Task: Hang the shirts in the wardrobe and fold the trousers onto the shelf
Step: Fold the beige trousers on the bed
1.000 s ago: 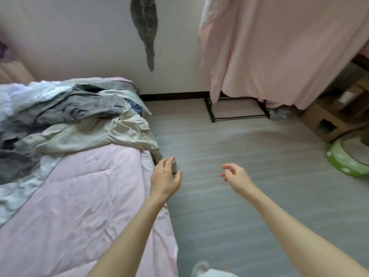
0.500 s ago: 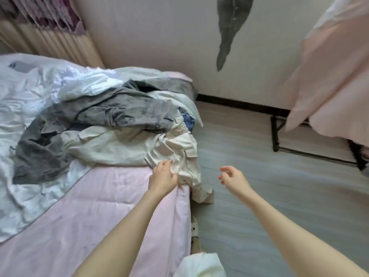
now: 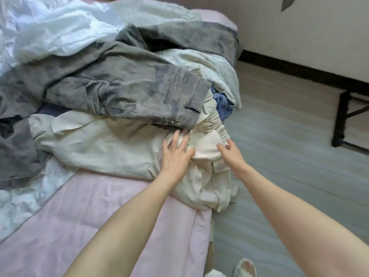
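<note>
Head view: cream trousers (image 3: pixel 123 150) lie crosswise, waistband rightward, under flat left hand (image 3: pixel 175 156); right hand (image 3: pixel 232 154) hovers loose-fingered.

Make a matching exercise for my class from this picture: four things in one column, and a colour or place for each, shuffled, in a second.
Things
1. jeans
2. cargo trousers
3. left hand
4. bed sheet

Descriptions
A. pink, spread flat on the bed
B. cream, with an elastic waistband, at the bed's edge
C. mottled grey, lying on top of the pile
D. resting with straight fingers on the cream cloth

Pairs: 1-C, 2-B, 3-D, 4-A
</note>
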A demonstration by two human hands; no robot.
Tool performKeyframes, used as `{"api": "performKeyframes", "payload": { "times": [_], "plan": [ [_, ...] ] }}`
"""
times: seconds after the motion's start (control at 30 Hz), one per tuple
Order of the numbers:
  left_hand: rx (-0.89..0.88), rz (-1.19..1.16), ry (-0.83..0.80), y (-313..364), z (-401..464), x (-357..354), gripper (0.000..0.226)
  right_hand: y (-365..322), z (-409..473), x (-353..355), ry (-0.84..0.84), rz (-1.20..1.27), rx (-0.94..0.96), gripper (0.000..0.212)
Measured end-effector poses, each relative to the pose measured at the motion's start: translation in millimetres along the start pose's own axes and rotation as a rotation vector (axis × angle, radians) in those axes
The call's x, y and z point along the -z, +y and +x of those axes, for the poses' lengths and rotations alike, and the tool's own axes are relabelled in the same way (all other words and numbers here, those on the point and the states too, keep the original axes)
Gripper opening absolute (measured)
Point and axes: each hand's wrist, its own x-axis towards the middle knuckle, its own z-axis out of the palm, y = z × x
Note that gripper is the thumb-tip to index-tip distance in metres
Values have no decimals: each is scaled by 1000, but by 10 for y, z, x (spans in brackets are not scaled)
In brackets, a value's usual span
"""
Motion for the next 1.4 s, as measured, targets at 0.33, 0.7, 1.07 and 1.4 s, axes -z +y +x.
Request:
{"api": "performKeyframes", "payload": {
  "times": [0.33, 0.7, 1.07, 1.4],
  "plan": [
    [23, -358, 187, 34, -882, 179, 22, 53, -507, -6, -237, -169, 60, 26],
    [677, -365, -186, -236, -2327, -29, 34, 562, -1414, -210, -320, -293, 89, 51],
    [395, -211, 55, -41, -1123, -26, 77, 963, -1115, -545, -444, -305, -166, 70],
    [691, -605, 191, 143, -1309, 158, 21, 759, -1369, 22, -274, -342, 2, 11]
  ]
}}
